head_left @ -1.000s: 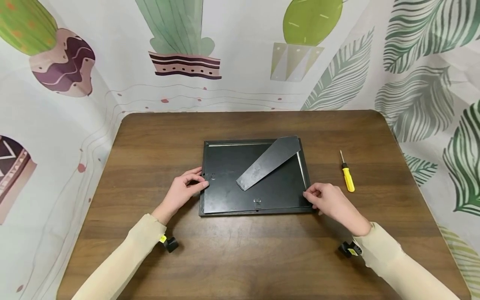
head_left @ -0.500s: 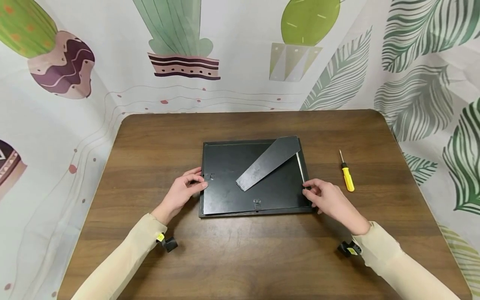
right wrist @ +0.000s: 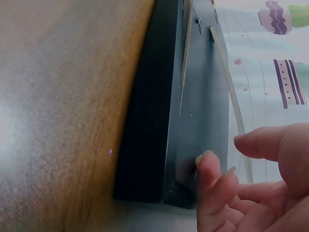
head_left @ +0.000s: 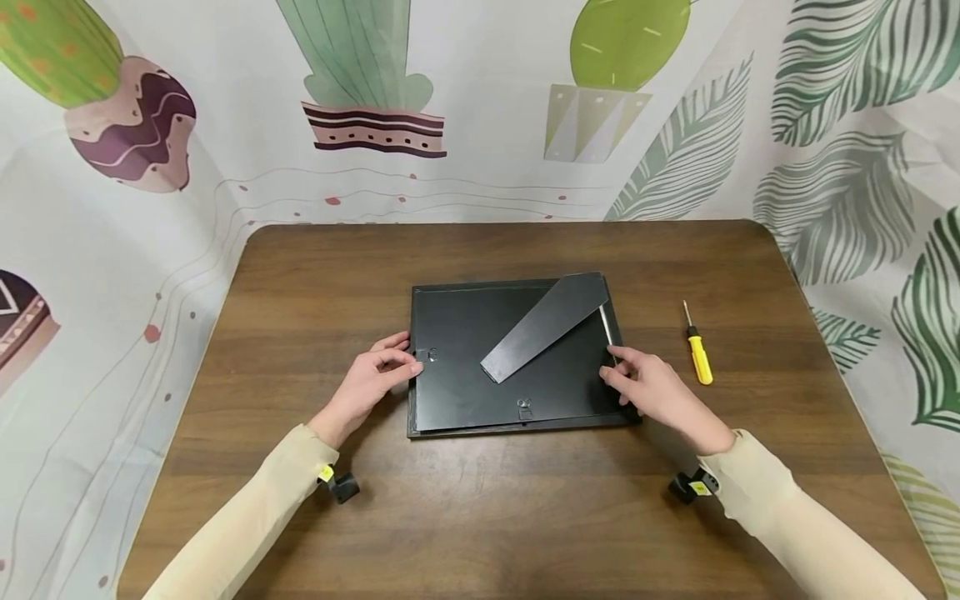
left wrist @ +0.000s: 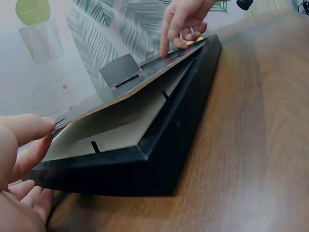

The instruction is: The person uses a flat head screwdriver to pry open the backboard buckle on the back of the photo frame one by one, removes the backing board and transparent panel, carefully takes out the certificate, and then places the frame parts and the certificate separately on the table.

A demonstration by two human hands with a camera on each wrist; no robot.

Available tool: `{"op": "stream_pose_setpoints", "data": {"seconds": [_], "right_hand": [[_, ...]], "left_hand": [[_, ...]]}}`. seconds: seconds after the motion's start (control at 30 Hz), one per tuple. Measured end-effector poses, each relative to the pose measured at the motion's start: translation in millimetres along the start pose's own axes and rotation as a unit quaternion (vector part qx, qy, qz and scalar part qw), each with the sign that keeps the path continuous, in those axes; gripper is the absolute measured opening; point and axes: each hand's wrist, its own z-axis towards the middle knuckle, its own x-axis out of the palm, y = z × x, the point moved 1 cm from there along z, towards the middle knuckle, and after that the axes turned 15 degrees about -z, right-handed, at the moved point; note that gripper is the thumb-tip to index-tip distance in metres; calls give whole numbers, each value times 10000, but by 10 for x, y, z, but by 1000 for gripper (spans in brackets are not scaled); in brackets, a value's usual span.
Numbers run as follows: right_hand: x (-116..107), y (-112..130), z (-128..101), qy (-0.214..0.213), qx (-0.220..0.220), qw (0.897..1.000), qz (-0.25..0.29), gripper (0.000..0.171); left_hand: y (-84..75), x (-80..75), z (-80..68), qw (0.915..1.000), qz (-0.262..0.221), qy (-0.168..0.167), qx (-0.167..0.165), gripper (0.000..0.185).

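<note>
A black picture frame (head_left: 480, 432) lies face down on the table, its backing board (head_left: 457, 400) over the opening. Diagonally across that board runs a dark easel leg (head_left: 546, 325). My left hand (head_left: 367, 379) pinches the board's left edge between thumb and finger. In the left wrist view the board (left wrist: 104, 102) is tilted, raised off the frame (left wrist: 159, 157) on this side, and pale sheeting shows beneath. My right hand (head_left: 648, 385) touches the board near the right edge with its fingertips. Its thumb (right wrist: 263, 142) stands apart from the fingers in the right wrist view.
A yellow-handled screwdriver (head_left: 698, 354) lies right of the frame on the wooden table (head_left: 510, 517). Behind the table hangs a printed cloth (head_left: 495, 75) with cacti and leaves. Small metal hangers (head_left: 524, 408) sit on the board.
My right hand has slid a little up along the right edge, its fingers spreading. The board's top edge has dropped closer to the frame, covering the pale strip there. The left hand keeps its pinch.
</note>
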Motion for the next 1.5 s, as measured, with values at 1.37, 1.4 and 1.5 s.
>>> {"op": "stream_pose_setpoints", "data": {"seconds": [1.37,1.4,1.5], "right_hand": [[19,-399,205,-561,803,9498,2970,8],[18,-415,212,-616,826,9473,3033,8],[17,-471,236,-738,809,9405,3218,9]], "left_hand": [[-57,213,61,9964,-160,-784,-297,35],[-46,223,60,9966,111,-791,-218,33],[-5,252,66,9943,722,-782,23,27]]}}
